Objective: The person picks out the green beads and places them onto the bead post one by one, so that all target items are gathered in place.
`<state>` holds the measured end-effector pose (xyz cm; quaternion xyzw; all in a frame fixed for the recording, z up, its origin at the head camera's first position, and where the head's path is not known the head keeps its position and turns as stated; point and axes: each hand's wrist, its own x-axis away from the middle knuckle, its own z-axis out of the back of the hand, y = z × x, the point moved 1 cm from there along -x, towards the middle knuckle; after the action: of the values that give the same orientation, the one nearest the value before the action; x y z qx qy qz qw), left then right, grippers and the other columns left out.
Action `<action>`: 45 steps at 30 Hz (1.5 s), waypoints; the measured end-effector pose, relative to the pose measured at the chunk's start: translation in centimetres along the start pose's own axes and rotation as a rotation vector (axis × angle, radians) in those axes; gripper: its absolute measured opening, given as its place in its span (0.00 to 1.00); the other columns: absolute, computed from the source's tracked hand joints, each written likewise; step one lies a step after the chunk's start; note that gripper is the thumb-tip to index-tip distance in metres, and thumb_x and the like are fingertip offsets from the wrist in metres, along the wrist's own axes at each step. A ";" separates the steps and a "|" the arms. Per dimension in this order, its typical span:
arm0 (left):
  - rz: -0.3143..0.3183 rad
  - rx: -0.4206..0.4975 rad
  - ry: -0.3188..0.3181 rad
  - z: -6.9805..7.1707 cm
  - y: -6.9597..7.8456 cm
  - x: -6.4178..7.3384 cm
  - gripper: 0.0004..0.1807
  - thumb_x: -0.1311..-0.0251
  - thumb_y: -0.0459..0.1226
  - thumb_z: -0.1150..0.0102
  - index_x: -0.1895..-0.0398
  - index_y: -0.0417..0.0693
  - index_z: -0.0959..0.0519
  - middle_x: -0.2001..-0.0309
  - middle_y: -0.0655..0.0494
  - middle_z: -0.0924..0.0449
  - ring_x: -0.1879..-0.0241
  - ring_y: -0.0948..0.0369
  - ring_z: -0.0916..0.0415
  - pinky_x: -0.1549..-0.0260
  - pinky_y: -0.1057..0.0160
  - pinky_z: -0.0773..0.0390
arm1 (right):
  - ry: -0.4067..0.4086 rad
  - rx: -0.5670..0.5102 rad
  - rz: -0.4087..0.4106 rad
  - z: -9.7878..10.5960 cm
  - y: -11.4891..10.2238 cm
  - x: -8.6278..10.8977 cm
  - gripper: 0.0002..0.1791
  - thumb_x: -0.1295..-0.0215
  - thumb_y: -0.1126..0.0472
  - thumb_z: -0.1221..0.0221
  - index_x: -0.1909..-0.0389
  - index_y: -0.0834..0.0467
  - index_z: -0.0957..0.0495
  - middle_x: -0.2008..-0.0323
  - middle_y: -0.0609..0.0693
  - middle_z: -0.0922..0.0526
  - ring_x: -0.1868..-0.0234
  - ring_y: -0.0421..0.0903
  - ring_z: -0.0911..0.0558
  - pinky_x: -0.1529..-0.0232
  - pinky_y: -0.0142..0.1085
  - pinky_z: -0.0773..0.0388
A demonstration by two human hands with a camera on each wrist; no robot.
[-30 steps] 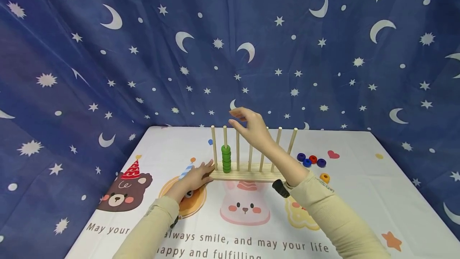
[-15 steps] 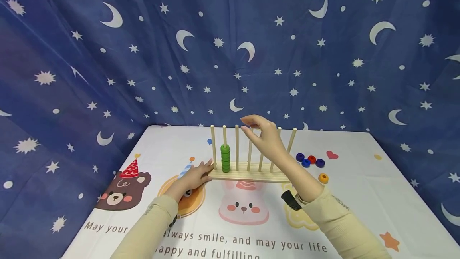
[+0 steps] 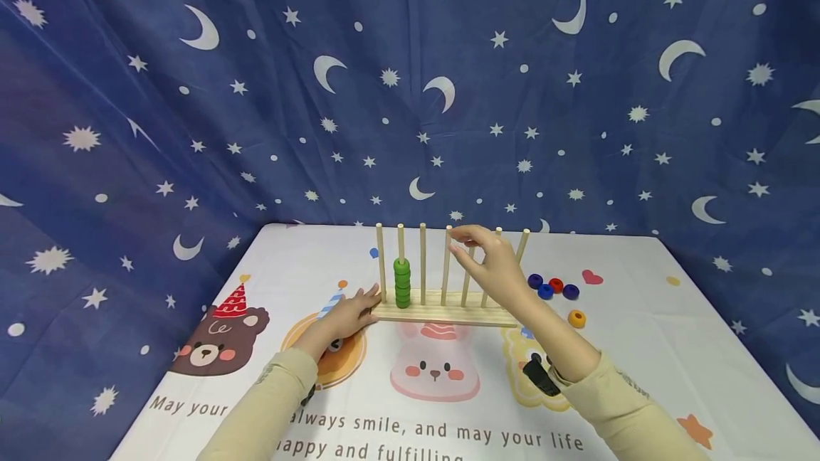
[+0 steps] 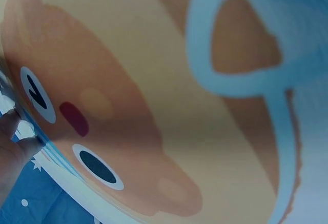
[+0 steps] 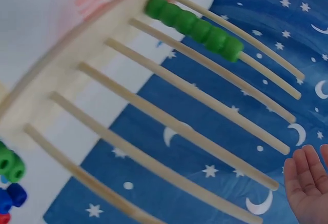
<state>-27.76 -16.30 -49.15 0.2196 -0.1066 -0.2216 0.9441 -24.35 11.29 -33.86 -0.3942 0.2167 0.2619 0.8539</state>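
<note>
A wooden bead rack (image 3: 442,315) stands on the table, with several upright pegs. Green beads (image 3: 402,283) are stacked on its second peg from the left; the other pegs carry none. My left hand (image 3: 346,315) rests against the rack's left end with its fingers spread. In the left wrist view only a bit of that hand (image 4: 15,144) shows at the left edge. My right hand (image 3: 496,265) hovers at the peg tops on the right side, fingers curved, thumb apart from them. The right wrist view shows this hand (image 5: 310,180) with no bead in it.
Right of the rack lie a red bead (image 3: 556,284), dark blue beads (image 3: 571,292) and an orange bead (image 3: 576,318). Loose green beads (image 5: 11,163) appear in the right wrist view. The table has a printed cloth (image 3: 640,347); a starry blue curtain (image 3: 346,183) hangs behind.
My right hand has moved right and downward along the peg tops, uncovering the middle pegs. The left hand and the green stack stay in place.
</note>
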 end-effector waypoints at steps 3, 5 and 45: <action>0.004 -0.001 -0.003 -0.1 -0.1 0.0 0.29 0.34 0.41 0.48 0.31 0.43 0.37 0.28 0.43 0.49 0.31 0.36 0.49 0.38 0.29 0.53 | -0.014 0.034 -0.009 -0.1 0.6 1.0 0.13 0.38 0.65 0.40 0.53 0.64 0.21 0.54 0.58 0.16 0.54 0.52 0.19 0.50 0.45 0.21; 0.002 0.005 -0.005 -0.1 -0.1 -0.1 0.29 0.34 0.41 0.48 0.31 0.42 0.37 0.28 0.43 0.49 0.31 0.36 0.49 0.38 0.28 0.54 | -0.010 0.047 -0.008 -0.1 1.0 1.6 0.13 0.39 0.66 0.39 0.53 0.64 0.21 0.55 0.58 0.16 0.55 0.52 0.18 0.51 0.45 0.21; -0.016 0.000 -0.006 -0.2 -0.2 -0.1 0.29 0.33 0.40 0.49 0.31 0.40 0.39 0.27 0.41 0.50 0.31 0.36 0.49 0.39 0.27 0.53 | -0.091 0.199 -0.017 2.1 10.2 10.0 0.16 0.48 0.66 0.32 0.58 0.63 0.20 0.60 0.54 0.15 0.59 0.53 0.16 0.59 0.46 0.18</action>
<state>-27.84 -16.37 -49.44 0.2196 -0.1077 -0.2298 0.9420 -22.62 21.38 -44.07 -0.2970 0.1994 0.2496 0.8998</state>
